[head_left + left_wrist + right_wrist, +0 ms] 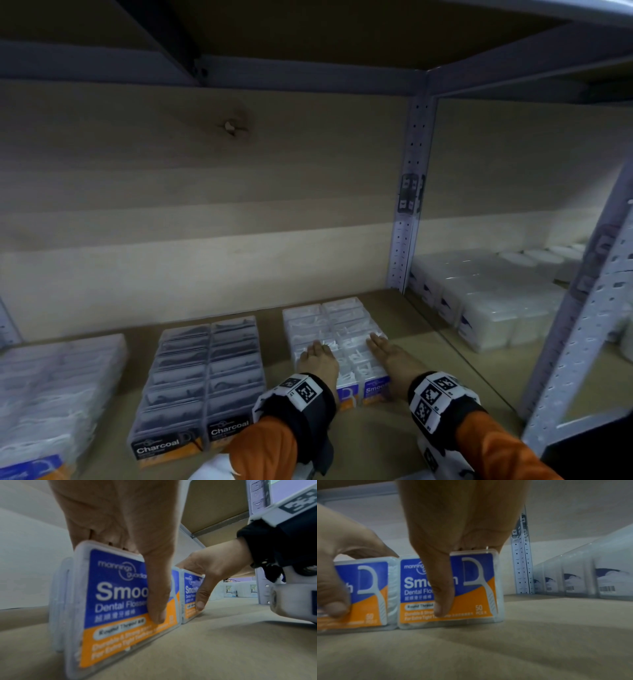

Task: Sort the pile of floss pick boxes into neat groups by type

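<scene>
A tan shelf board (394, 431) carries three blocks of floss pick boxes standing on edge in double rows: blue-labelled boxes (51, 387) at left, Charcoal boxes (202, 380) in the middle, Smooth boxes (334, 329) at right. Beyond a steel upright (407, 219), clear tubs (486, 305) line the neighbouring bay.

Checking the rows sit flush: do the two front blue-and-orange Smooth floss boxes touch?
Touching. The right wrist view shows the left Smooth box and the right Smooth box with their clear plastic edges meeting, no gap.
</scene>
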`<move>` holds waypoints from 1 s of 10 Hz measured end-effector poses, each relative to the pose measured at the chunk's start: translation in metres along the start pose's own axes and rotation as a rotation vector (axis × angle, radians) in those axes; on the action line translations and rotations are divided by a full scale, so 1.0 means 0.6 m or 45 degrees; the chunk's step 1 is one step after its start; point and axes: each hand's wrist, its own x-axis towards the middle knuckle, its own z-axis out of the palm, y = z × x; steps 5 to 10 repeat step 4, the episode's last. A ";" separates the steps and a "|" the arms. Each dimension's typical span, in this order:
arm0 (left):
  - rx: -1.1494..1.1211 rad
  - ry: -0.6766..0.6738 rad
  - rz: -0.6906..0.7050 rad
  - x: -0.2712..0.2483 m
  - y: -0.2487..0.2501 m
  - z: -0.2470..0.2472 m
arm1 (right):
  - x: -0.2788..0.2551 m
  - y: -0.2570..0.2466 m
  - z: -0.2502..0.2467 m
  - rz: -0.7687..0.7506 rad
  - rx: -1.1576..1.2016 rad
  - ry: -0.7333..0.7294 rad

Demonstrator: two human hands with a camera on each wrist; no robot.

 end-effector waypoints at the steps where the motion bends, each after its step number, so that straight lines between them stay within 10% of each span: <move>1: -0.001 0.037 0.012 0.000 -0.002 0.005 | -0.005 -0.003 -0.002 0.001 0.007 -0.005; 10: 0.008 0.006 0.103 -0.018 -0.013 0.005 | -0.034 0.000 -0.006 0.036 0.045 0.000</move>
